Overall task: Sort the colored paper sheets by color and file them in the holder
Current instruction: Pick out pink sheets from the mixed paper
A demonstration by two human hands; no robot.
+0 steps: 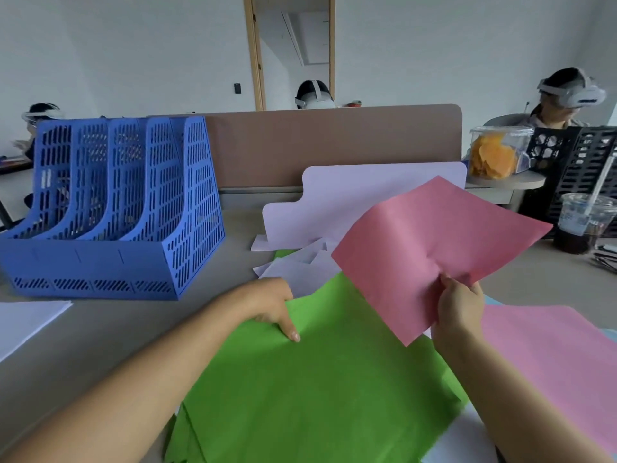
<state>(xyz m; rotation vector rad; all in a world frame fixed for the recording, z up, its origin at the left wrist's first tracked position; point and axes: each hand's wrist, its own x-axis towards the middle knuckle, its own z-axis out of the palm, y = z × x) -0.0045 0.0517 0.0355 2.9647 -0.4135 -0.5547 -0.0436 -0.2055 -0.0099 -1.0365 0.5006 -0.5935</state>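
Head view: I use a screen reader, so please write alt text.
The right hand holds up a pink sheet while the left hand rests on green sheets on the desk. A blue file holder stands at left.

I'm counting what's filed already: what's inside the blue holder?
No sheets show in the blue holder; its compartments look empty, though the solid front wall hides their floors.
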